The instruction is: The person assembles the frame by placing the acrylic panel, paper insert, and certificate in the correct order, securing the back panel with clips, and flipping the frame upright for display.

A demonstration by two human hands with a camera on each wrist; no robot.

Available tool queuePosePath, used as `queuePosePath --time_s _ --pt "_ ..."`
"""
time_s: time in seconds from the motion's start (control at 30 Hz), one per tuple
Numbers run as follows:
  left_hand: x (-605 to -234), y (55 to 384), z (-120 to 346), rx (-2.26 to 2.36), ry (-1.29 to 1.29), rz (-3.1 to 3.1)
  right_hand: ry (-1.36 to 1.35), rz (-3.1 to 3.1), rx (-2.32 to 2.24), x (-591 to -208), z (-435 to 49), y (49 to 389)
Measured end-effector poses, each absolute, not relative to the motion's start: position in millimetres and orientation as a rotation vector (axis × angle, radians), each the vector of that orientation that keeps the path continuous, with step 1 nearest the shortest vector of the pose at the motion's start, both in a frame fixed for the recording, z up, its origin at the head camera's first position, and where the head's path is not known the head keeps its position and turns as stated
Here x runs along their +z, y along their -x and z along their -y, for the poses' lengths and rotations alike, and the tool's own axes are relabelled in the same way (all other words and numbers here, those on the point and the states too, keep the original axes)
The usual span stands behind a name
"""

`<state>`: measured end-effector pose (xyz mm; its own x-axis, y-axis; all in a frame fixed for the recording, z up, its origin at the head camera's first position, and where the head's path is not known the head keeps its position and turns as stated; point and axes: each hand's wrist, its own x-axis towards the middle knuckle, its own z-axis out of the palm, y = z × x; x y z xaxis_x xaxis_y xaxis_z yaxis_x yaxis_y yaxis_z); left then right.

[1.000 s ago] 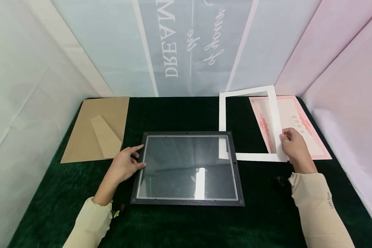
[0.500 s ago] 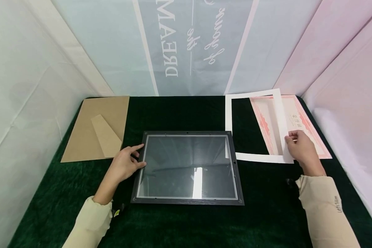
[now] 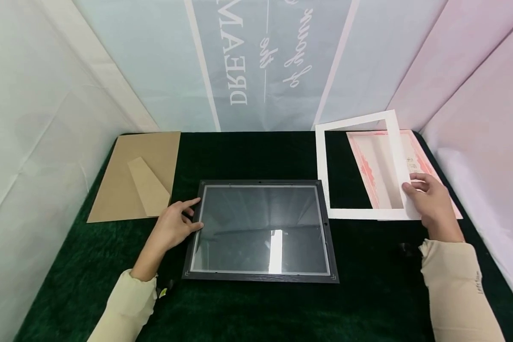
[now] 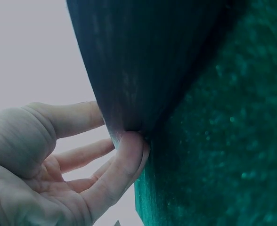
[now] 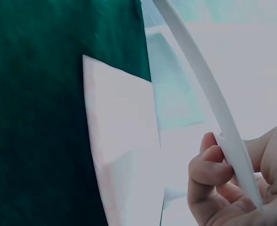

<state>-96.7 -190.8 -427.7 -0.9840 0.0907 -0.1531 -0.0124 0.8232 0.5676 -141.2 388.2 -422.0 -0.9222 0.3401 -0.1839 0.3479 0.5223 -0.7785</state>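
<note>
The right hand (image 3: 432, 202) pinched a thin white rectangular mat (image 3: 367, 214); the left hand (image 3: 173, 228), grip relaxed, touched the left edge of a black rectangular clear-paned frame (image 3: 258, 230).

Dark green cloth (image 3: 248, 311), brown board (image 3: 113, 183), black glazed frame (image 3: 261, 223), pink-edged certificate (image 3: 377, 171)

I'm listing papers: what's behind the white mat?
Behind the white mat, its opening shows part of a pink-bordered certificate, green cloth and a sliver of backdrop. Its right strip and the right hand cover more of the certificate; any print there cannot be seen.
</note>
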Motion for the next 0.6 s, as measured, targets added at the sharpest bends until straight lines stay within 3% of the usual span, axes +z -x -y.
queuePosePath --time_s 0.3,0.6 --pt "-426.0 97.5 189.6 0.891 -0.074 -2.833 -0.721 -2.552 -1.739 -415.3 -409.3 132.0" --pt "-426.2 96.6 193.4 0.898 -0.087 -2.803 -0.628 -2.525 -1.684 -415.0 -408.2 131.6"
